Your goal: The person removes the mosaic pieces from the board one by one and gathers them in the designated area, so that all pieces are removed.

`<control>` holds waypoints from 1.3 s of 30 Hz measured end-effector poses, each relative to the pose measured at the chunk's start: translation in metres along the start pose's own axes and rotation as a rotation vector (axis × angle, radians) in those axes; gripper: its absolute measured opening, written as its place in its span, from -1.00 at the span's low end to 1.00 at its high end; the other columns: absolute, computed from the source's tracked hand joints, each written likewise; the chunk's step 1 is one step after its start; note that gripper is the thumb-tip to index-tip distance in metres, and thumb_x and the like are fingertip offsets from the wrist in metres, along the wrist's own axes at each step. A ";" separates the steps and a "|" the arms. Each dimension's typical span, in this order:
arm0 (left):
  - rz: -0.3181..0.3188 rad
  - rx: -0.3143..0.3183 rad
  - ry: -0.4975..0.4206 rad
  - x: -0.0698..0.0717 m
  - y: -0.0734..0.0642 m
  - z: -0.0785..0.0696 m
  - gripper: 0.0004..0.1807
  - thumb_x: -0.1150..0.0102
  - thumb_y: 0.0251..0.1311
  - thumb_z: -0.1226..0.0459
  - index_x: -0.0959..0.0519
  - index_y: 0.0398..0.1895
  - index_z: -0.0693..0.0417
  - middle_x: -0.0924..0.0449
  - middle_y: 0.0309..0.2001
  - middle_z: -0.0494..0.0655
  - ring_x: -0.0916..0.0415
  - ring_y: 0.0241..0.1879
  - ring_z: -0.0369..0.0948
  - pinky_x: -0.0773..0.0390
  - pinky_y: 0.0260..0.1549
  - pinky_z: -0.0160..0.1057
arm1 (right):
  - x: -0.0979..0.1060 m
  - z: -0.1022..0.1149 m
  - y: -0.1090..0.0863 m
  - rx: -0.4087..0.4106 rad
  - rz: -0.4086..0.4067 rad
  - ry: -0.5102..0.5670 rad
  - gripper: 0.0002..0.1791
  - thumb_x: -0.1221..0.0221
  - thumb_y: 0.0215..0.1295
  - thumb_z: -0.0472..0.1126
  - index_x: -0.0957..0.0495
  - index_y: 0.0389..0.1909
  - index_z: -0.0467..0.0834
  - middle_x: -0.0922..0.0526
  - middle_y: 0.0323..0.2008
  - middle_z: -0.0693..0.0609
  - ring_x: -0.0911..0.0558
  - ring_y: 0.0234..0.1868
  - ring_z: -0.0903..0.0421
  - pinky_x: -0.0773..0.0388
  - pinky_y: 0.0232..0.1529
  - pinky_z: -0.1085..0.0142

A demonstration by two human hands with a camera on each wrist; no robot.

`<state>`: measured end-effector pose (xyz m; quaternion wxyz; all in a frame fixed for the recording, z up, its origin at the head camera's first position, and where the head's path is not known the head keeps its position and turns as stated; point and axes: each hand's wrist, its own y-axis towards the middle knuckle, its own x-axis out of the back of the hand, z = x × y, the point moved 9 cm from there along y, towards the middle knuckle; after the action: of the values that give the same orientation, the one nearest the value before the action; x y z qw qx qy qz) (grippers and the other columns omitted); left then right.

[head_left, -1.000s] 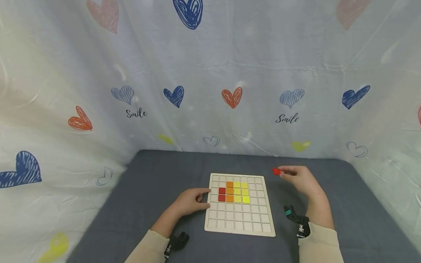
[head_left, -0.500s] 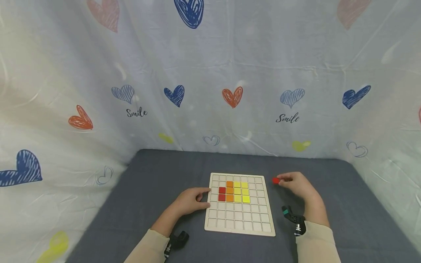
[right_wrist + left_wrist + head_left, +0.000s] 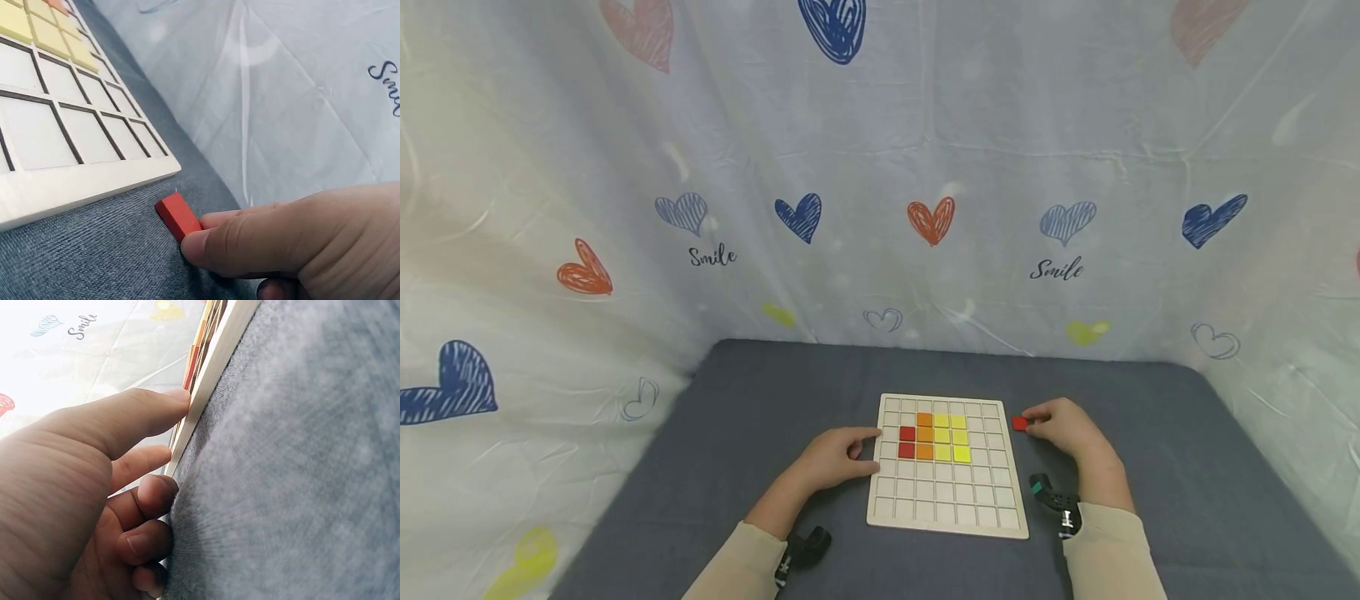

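In the head view a square wooden grid board (image 3: 947, 510) lies on the dark grey cloth. Set in its cells are several yellow tiles (image 3: 942, 436), a column of orange tiles (image 3: 924, 436) and two red tiles (image 3: 907, 442). My left hand (image 3: 833, 459) rests its thumb and forefinger tips against the board's left edge; the left wrist view shows the other fingers loosely bent by the cloth. Just off the board's right edge, my right hand (image 3: 1067, 427) pinches a red square tile (image 3: 178, 215) between thumb and forefinger, close over the cloth.
A grey cloth-covered table (image 3: 775, 400) stretches out around the board. Behind it and at both sides hangs a pale curtain (image 3: 865, 125) printed with hearts. Black wrist-worn cameras (image 3: 808, 547) sit under the cuffs of both sleeves.
My right hand has come down and slightly left with the red tile, nearer the board's right edge. The left hand and the board have stayed put.
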<state>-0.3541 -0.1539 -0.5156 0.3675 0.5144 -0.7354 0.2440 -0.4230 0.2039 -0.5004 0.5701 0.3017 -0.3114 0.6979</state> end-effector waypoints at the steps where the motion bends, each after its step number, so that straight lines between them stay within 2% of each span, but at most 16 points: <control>1: 0.001 -0.003 -0.003 0.000 0.000 0.000 -0.37 -0.47 0.20 0.07 -0.59 0.34 -0.01 -0.31 -0.59 -0.28 -0.19 -0.61 -0.34 -0.22 -0.53 -0.29 | 0.000 0.000 0.000 -0.002 0.000 -0.002 -0.66 -0.33 0.25 -0.31 -0.71 0.01 -0.37 -0.59 -0.40 -0.02 -0.50 -0.36 0.05 -0.43 -0.34 0.17; 6: 0.001 -0.012 -0.002 0.001 -0.001 -0.002 -0.37 -0.47 0.20 0.07 -0.59 0.34 0.00 -0.31 -0.59 -0.28 -0.19 -0.61 -0.34 -0.22 -0.52 -0.29 | 0.005 0.003 -0.001 0.011 -0.019 -0.032 -0.58 -0.37 0.25 -0.25 -0.67 0.08 -0.38 -0.55 -0.40 -0.02 -0.49 -0.35 0.05 -0.40 -0.32 0.16; 11: 0.001 -0.019 -0.012 0.002 -0.002 -0.004 -0.38 -0.47 0.21 0.10 -0.59 0.34 0.02 -0.32 -0.60 -0.28 -0.20 -0.62 -0.35 -0.23 -0.53 -0.30 | 0.021 0.014 -0.005 0.050 -0.089 -0.035 -0.56 -0.35 0.32 -0.19 -0.65 0.13 -0.36 -0.51 -0.34 -0.05 -0.46 -0.31 0.01 -0.38 -0.33 0.14; 17: 0.001 -0.019 -0.019 0.002 -0.002 -0.004 -0.38 -0.48 0.20 0.09 -0.59 0.34 0.03 -0.32 -0.61 -0.28 -0.20 -0.62 -0.34 -0.23 -0.54 -0.30 | 0.037 0.036 -0.012 0.124 -0.179 -0.024 -0.58 -0.31 0.39 -0.15 -0.65 0.16 -0.31 -0.48 -0.32 -0.02 -0.42 -0.30 0.01 -0.37 -0.34 0.13; 25: 0.002 -0.012 -0.016 0.002 -0.002 -0.004 -0.38 -0.47 0.21 0.08 -0.59 0.34 0.02 -0.33 -0.60 -0.28 -0.21 -0.62 -0.34 -0.23 -0.54 -0.30 | 0.047 0.077 -0.019 0.258 -0.303 -0.034 -0.62 -0.35 0.38 -0.17 -0.68 0.13 -0.27 -0.53 -0.33 0.01 -0.41 -0.27 0.00 -0.33 -0.26 0.08; 29: 0.003 -0.007 -0.017 0.002 -0.002 -0.003 -0.37 -0.47 0.21 0.08 -0.58 0.34 0.03 -0.33 -0.60 -0.27 -0.21 -0.62 -0.33 -0.23 -0.54 -0.29 | 0.043 0.092 -0.020 0.298 -0.331 -0.011 -0.61 -0.35 0.38 -0.16 -0.67 0.16 -0.22 -0.57 -0.28 0.01 -0.44 -0.20 -0.01 -0.33 -0.20 0.03; 34: 0.003 -0.011 -0.009 0.003 -0.003 -0.004 -0.38 -0.47 0.21 0.08 -0.59 0.33 0.03 -0.33 -0.59 -0.27 -0.21 -0.62 -0.33 -0.23 -0.54 -0.29 | 0.027 0.110 -0.019 0.342 -0.320 0.010 -0.60 -0.37 0.36 -0.14 -0.68 0.17 -0.19 -0.58 -0.26 0.03 -0.49 -0.10 -0.05 -0.37 -0.15 0.01; 39: -0.001 -0.014 -0.008 0.003 -0.003 -0.004 -0.37 -0.48 0.20 0.07 -0.59 0.33 0.02 -0.33 -0.59 -0.27 -0.20 -0.61 -0.34 -0.22 -0.54 -0.29 | 0.004 0.127 -0.014 0.390 -0.281 -0.012 -0.59 -0.39 0.34 -0.10 -0.70 0.16 -0.15 -0.51 -0.30 0.06 -0.40 -0.15 0.01 -0.34 -0.17 0.07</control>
<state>-0.3511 -0.1533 -0.5108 0.3683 0.5131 -0.7384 0.2365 -0.4015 0.1092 -0.4169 0.5907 0.4504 -0.1290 0.6569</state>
